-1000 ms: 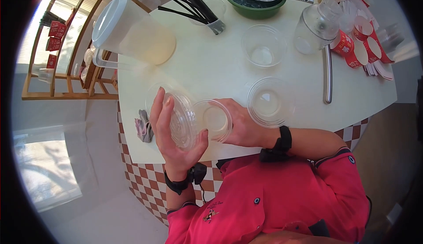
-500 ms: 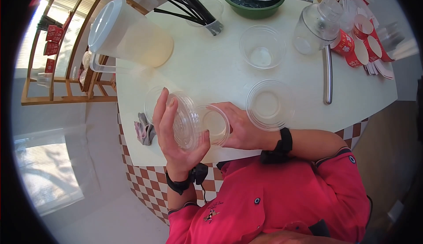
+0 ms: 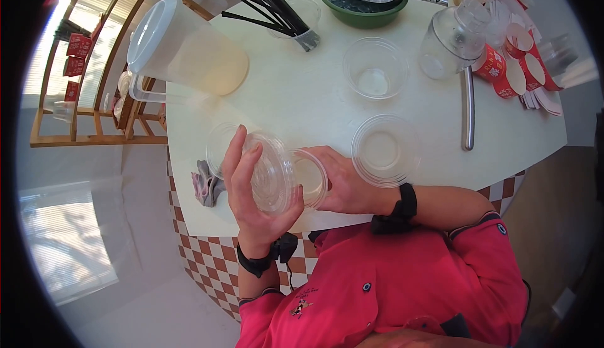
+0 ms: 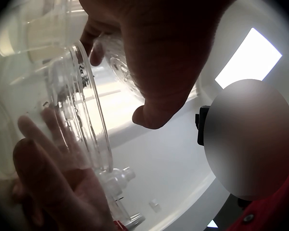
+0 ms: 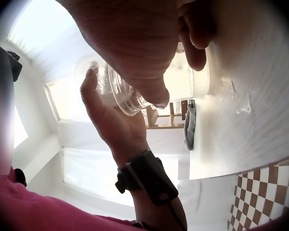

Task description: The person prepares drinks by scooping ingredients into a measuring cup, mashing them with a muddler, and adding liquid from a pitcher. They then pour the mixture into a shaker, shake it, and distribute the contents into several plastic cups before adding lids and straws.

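Note:
My left hand (image 3: 251, 206) grips a clear ridged plastic lid (image 3: 272, 172) by its edge, thumb below and fingers above. To the right of it, my right hand (image 3: 343, 181) holds a clear plastic tub (image 3: 314, 179) tipped on its side, mouth facing the lid. The lid overlaps the tub's rim in the head view. In the left wrist view a gap shows between the lid (image 4: 116, 67) and the tub's rim (image 4: 98, 110). Right-hand fingers (image 4: 43, 178) show behind the tub there.
Clear tubs (image 3: 376, 84) (image 3: 385, 150) stand farther right on the white table (image 3: 302, 109). A lidded pitcher (image 3: 201, 52), black straws (image 3: 267, 8), a green bowl (image 3: 362, 15) with tongs, a clear jar (image 3: 450, 43) and red paper cups (image 3: 513, 74) surround them. A grey cloth (image 3: 206, 184) lies left.
My left hand has brought the lid slightly right, so it covers more of the tub's mouth in the head view. My right hand keeps its hold on the tub, nearly still.

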{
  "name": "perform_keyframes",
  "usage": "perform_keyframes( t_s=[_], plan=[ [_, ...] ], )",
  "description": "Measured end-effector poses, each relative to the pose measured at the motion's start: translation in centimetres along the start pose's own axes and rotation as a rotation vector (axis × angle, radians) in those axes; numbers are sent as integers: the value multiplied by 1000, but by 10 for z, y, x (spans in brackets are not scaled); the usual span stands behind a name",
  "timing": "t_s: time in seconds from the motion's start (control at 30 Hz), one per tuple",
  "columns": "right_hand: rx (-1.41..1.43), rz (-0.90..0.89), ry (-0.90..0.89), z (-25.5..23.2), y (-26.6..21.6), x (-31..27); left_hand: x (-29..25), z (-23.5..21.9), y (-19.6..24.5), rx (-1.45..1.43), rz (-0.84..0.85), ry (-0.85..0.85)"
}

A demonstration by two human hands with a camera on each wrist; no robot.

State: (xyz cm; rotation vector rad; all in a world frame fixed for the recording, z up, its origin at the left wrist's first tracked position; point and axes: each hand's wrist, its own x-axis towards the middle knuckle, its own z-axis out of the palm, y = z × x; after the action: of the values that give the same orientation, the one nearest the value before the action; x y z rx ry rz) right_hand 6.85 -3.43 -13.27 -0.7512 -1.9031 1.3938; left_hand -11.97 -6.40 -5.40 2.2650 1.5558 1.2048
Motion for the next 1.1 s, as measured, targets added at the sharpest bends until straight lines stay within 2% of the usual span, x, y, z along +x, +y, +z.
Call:
perform_keyframes(
  t_s=[1.1],
  plan=[
    [5,-48,32,3,5,-1,-4,4,-2,-60,-23,-13]
  ],
)
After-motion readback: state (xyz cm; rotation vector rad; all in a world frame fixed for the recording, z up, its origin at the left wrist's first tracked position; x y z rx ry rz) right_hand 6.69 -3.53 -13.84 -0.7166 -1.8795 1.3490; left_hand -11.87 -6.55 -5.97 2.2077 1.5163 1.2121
